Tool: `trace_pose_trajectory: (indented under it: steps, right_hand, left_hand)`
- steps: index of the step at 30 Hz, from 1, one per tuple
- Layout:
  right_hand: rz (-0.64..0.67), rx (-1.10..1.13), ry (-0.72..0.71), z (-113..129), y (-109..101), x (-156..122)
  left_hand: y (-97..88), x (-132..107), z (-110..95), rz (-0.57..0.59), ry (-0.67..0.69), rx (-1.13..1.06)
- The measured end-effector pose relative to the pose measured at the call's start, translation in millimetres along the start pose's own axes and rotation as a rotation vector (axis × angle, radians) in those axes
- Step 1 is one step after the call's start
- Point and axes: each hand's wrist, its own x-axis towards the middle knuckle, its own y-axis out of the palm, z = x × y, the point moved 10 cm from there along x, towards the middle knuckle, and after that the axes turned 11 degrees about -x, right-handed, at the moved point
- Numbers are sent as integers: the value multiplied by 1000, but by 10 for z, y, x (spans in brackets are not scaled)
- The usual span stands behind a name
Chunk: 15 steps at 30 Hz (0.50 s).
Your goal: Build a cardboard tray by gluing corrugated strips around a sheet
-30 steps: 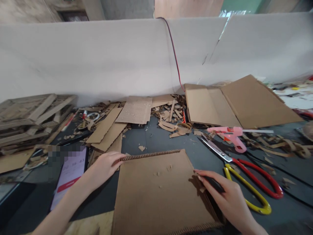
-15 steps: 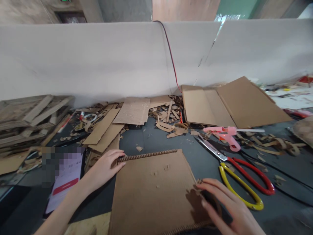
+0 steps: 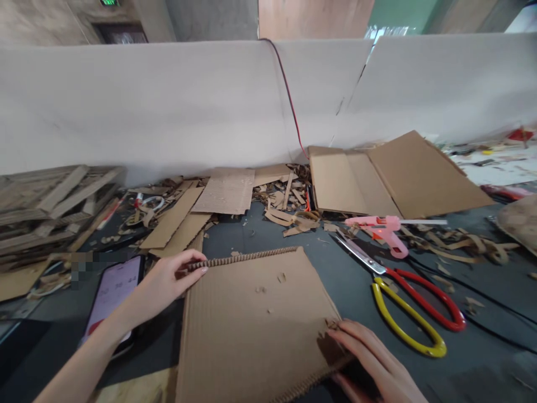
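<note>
A flat brown cardboard panel (image 3: 255, 313) with corrugated strips along its far and near edges lies before me, slightly turned. My left hand (image 3: 168, 285) pinches its far left corner between thumb and fingers. At the near right corner, my right hand (image 3: 364, 358) closes over the edge, fingers on top and thumb lower down, partly hidden. A torn cardboard scrap (image 3: 333, 323) sits at the right fingertips. Small paper flecks lie on the panel. Scissors (image 3: 380, 271) with one red and one yellow handle rest open to the right.
Beyond the scissors lies a pink glue gun (image 3: 380, 226) with a glue stick in it. A folded cardboard sheet (image 3: 423, 179) leans at the back right. Cardboard strips (image 3: 172, 218) and a phone (image 3: 117, 291) are on the left. Slatted cardboard frames (image 3: 54, 196) are stacked farther left.
The panel has shifted left and turned a little, my left hand moving with its corner. My right hand has moved lower along the right edge to the near corner.
</note>
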Motion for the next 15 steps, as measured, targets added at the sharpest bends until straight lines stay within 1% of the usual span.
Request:
trace_pose_trajectory:
  steps: [2,4,6,7,8,9,11,13,15]
  right_hand:
    - [11,12,7,23,43,12]
    - [23,27,20,35,105,32]
    - [35,44,41,26,174,62]
    - [39,56,57,9,206,80]
    - [44,68,77,-17,235,99]
    - [49,78,100,-52,263,118]
    - [49,84,150,-147,295,149]
    - [29,53,201,-274,294,156]
    - [-6,-7,241,-404,269,130]
  left_hand:
    - [-110,-56,-12,-54,-46,-115]
    - [-166,-145,21,-116,-147,-287]
    - [-111,-241,41,-128,-262,-488]
    - [-95,-275,12,-143,-281,-568]
    - [-119,-294,-39,-183,-271,-619]
    - [-180,-303,-108,-242,-235,-647]
    - [-391,-318,-278,-393,-122,-639]
    - [-721,-413,-482,-622,30,-497]
    - [-1035,-633,-669,-871,152,-260]
